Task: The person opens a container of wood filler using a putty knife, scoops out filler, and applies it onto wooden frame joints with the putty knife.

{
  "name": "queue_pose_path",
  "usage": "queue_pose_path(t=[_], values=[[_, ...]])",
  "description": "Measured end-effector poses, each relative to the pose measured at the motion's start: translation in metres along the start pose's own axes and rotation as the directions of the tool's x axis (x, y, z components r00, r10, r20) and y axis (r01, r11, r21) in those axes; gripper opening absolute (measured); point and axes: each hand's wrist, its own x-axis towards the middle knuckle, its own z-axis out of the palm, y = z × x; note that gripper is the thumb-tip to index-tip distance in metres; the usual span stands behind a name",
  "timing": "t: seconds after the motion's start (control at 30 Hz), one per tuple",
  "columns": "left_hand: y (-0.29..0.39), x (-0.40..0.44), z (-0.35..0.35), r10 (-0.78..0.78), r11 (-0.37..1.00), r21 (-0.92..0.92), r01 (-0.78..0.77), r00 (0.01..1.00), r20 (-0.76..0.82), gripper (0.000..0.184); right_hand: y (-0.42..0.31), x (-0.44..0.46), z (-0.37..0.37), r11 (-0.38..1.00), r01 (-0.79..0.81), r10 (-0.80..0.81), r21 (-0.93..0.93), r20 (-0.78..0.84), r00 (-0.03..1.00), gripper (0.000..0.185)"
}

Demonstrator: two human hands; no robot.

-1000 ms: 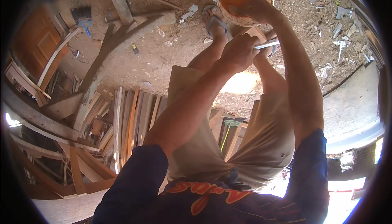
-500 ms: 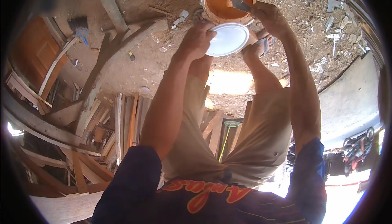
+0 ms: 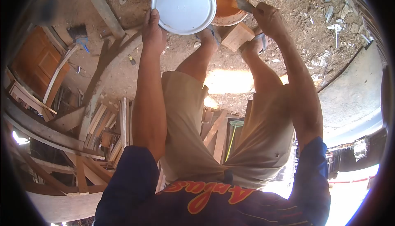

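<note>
While left fingers [image 3: 154, 17] clamp the white lid [image 3: 184, 6], right fingers [image 3: 259, 12] grip a scraper [image 3: 245, 5].

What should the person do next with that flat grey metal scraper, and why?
Perhaps wipe the scraper on the round white plastic lid. The right hand holds the scraper by the opening of the round plastic bucket, orange inside, and its tip seems to carry some orange-tan paste. The left hand holds the lid close by, its broad face towards the camera and looking clean.
</note>
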Motion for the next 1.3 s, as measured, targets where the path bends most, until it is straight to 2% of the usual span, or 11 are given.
queue_pose_path(t=[0.03,0.13,0.2,0.43,0.77,0.83,0.87,0.93,1.17,1.23,1.3], values=[[-0.001,0.002,0.000,0.018,0.995,-0.102,-0.014,0.999,0.035,0.054,0.004,-0.003,0.001,0.995,0.104,-0.104,-0.011,-0.028,0.994,0.027],[-0.001,0.004,0.009,0.035,0.986,-0.166,-0.020,0.995,0.091,0.051,0.004,-0.004,-0.001,0.999,0.026,-0.026,0.022,0.025,0.999,0.031],[-0.002,0.003,0.018,0.017,0.978,-0.208,-0.001,0.997,0.077,0.050,-0.002,-0.007,-0.003,0.952,-0.305,0.301,0.024,0.114,0.947,0.033],[-0.025,0.021,0.036,-0.011,0.957,-0.287,0.034,0.997,0.082,0.050,-0.003,-0.013,-0.013,0.955,-0.295,0.289,0.024,0.137,0.947,0.035],[-0.044,0.031,0.070,-0.006,0.974,-0.225,0.034,0.992,0.124,0.046,0.018,-0.060,-0.042,0.858,-0.288,0.182,0.426,0.271,0.945,0.043],[-0.041,0.024,0.079,-0.026,0.997,0.077,0.033,0.995,-0.096,0.041,0.017,-0.076,-0.054,0.838,-0.285,0.182,0.465,0.255,0.950,0.042],[-0.039,0.021,0.085,-0.025,0.997,0.075,0.032,0.995,-0.093,0.041,0.016,-0.084,-0.059,0.793,-0.297,0.216,0.532,0.210,0.954,0.042],[-0.041,0.018,0.093,0.273,0.812,0.562,-0.156,0.953,-0.130,0.038,0.018,-0.100,-0.069,0.745,-0.300,0.251,0.596,0.165,0.954,0.043],[-0.048,0.007,0.106,0.346,0.640,0.753,-0.157,0.933,-0.100,0.043,0.035,-0.143,-0.092,0.684,-0.331,0.428,0.651,0.010,0.904,0.046],[-0.067,0.017,0.102,0.496,0.409,0.899,-0.158,0.865,-0.073,0.046,0.045,-0.150,-0.095,0.692,-0.320,0.441,0.647,-0.028,0.897,0.046],[-0.063,0.033,0.093,0.386,0.454,0.882,-0.126,0.920,-0.067,0.054,0.057,-0.159,-0.094,0.711,-0.300,0.462,0.636,-0.102,0.881,0.047]])
